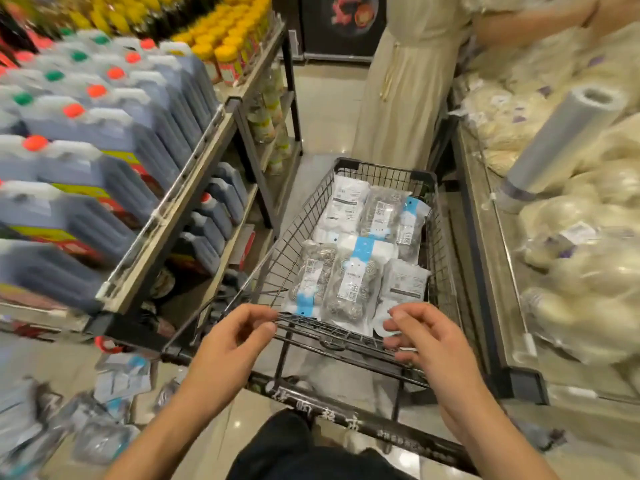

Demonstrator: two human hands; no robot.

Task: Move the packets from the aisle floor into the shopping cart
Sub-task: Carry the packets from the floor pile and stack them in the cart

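Hovering both hands over the near edge of the cart [346, 337], I have nothing in either of them: the left hand [228, 344] has loosely curled fingers with the tips just at the top wire, and the right hand [427, 344] is spread the same way, fingertips close above the rim. I judge this as the pause after a drop, hands low so packets land flat rather than tumble.

Down to the left of my left fingers, packets on the floor [114, 386] lie scattered and overlapping, still to be moved. They are blurred, so I cannot count them or read their labels.

Just beyond my fingertips, packets in the cart [349, 271] lie flat in rough rows, filling most of the basket bottom; whether a second layer lies beneath is hidden.

Farther out on the left, a shelf of jugs [86, 161] crowds the aisle. On the right runs a bin of pale bagged goods [581, 237], with a roll of plastic bags [561, 143] above it. Past the cart stands another person in a light dress [405, 81], cut off at the top.
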